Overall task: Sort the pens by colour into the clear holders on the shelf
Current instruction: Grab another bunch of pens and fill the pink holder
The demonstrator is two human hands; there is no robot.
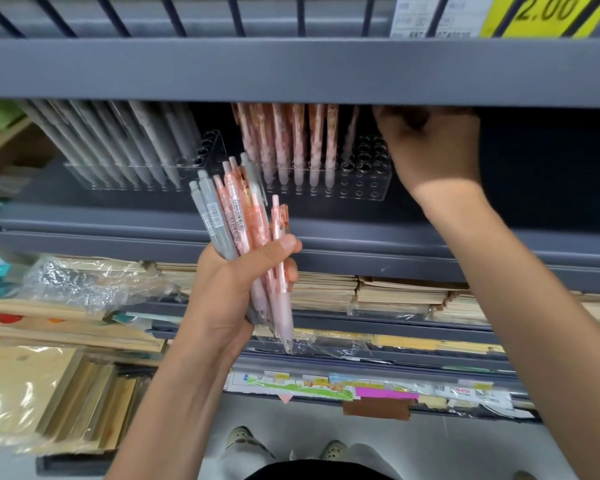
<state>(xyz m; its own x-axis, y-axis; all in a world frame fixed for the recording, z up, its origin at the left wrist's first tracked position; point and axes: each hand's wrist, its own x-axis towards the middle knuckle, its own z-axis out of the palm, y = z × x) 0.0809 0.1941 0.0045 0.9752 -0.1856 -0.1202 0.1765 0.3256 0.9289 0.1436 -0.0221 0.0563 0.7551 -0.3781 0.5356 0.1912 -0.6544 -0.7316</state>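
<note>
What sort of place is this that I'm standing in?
Most likely a stationery shop aisle: a yellow price label up top, clear plastic holders stocked with identical grey pens and pink patterned pens, and wrapped stacks of brown paper notebooks lower down.

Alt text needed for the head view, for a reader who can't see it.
The left hand grips a mixed grey-and-pink bundle of pens, while the right hand reaches up beside the clear holder of pink pens, fingers hidden under the upper shelf. A second clear holder further left holds grey pens.
</note>
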